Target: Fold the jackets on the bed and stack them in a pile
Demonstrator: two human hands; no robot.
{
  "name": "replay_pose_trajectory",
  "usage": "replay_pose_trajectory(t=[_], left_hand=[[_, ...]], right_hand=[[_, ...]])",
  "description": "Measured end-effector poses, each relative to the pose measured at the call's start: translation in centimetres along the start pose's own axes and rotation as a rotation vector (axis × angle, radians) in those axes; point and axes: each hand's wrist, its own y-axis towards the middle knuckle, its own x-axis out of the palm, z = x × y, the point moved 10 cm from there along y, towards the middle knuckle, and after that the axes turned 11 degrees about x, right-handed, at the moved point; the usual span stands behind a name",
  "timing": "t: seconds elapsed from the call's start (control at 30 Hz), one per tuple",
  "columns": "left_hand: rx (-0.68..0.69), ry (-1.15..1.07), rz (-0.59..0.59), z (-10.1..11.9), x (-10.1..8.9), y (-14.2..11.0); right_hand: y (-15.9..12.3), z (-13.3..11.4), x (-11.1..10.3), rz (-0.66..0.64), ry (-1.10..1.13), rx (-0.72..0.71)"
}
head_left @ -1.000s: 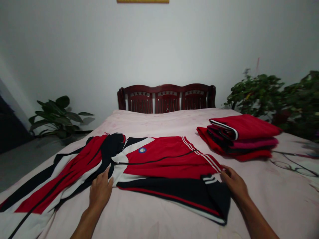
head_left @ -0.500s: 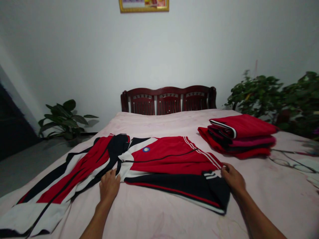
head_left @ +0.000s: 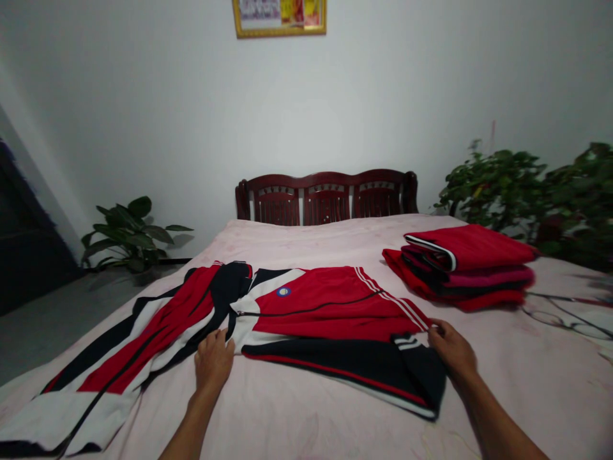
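A red, white and navy zip jacket (head_left: 330, 294) lies spread on the bed, its collar end to the left and its striped hem to the right. One navy sleeve (head_left: 345, 367) is laid along the near side. My right hand (head_left: 453, 348) pinches the hem's near corner. At the jacket's collar end, my left hand (head_left: 214, 359) has its fingers closed on the white and navy cloth; the fingertips are partly hidden. Left of it, a second jacket (head_left: 158, 338) in the same colours lies stretched toward the near left.
Folded red and dark clothes (head_left: 467, 265) are stacked on the right of the pink bedsheet (head_left: 297, 415). Eyeglasses (head_left: 565, 319) lie beside them. A dark wooden headboard (head_left: 328, 195) stands at the back, with potted plants (head_left: 131, 233) on both sides.
The view has tilted up slightly, so everything sits a little lower in the picture. Both hands keep their places on the jacket, which has not visibly moved on the bed.
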Motion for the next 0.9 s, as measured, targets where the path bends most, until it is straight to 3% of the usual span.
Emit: replay_pose_trajectory(t=[0.9], left_hand=[[0.023, 0.027, 0.010, -0.09, 0.12, 0.06]], right_hand=[[-0.58, -0.45, -0.19, -0.019, -0.007, 0.009]])
